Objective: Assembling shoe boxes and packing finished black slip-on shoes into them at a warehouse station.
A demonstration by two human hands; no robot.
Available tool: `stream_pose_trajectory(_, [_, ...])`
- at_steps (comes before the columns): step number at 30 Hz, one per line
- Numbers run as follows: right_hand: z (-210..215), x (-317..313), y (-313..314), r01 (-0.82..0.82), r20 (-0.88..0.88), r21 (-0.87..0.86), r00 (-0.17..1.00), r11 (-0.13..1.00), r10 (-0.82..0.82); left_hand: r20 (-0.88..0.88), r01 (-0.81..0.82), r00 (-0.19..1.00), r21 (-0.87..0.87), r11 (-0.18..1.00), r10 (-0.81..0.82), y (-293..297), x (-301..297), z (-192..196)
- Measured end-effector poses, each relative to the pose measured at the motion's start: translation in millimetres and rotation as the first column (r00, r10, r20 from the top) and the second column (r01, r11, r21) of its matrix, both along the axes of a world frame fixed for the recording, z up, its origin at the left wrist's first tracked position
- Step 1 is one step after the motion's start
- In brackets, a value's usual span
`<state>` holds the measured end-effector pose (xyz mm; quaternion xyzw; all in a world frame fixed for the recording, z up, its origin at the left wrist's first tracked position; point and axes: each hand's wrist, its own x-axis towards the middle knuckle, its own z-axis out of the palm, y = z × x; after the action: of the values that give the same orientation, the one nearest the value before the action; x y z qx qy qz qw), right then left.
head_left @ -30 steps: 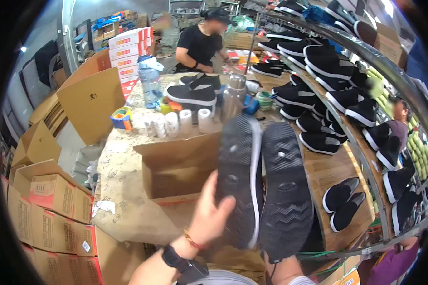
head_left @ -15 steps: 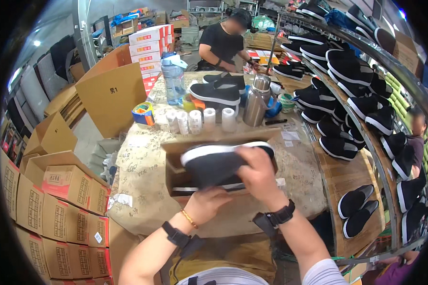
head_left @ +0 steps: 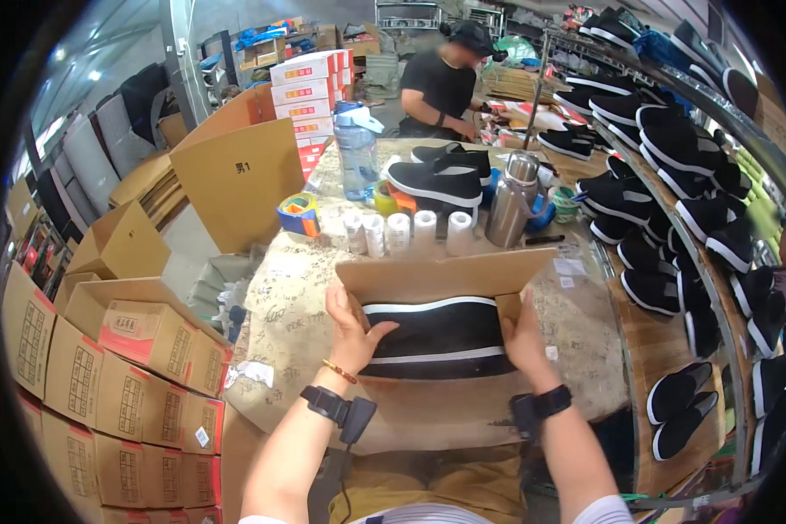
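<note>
An open cardboard shoebox (head_left: 445, 274) sits on the table in front of me, its lid flap standing up at the far side. Packed inside lies a pair of black shoes (head_left: 437, 325) with white sole edges. My left hand (head_left: 353, 339) grips the left end of the box, its thumb reaching inward over the shoes. At the opposite end, my right hand (head_left: 527, 342) holds the right wall, with its fingers along the outside.
Beyond the box stand several white label rolls (head_left: 424, 232), a tape roll (head_left: 299, 215), a blue water bottle (head_left: 356, 157), a steel flask (head_left: 513, 199) and more black shoes (head_left: 437, 182). Shoe racks (head_left: 672, 203) line the right; stacked cartons (head_left: 122, 393) fill the left. A co-worker (head_left: 445, 87) works behind.
The black shoe that my right hand held above the box now lies inside it. Both hands have moved apart to the box's two ends. The view has shifted left.
</note>
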<state>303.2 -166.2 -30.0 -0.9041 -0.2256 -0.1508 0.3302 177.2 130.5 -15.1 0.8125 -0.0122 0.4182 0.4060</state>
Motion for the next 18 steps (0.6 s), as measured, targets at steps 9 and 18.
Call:
stream_pose_trajectory(9, [12, 8, -16, -0.158, -0.365, 0.395, 0.877, 0.905, 0.312, -0.154, 0.095, 0.984, 0.040, 0.995, -0.087, 18, -6, 24])
stream_pose_trajectory(18, [21, -3, -13, -0.083, -0.470, 0.443, 0.827, 0.893, 0.310, -0.602, 0.109, 0.798, 0.211, 0.971, 0.042, 14, -1, 57])
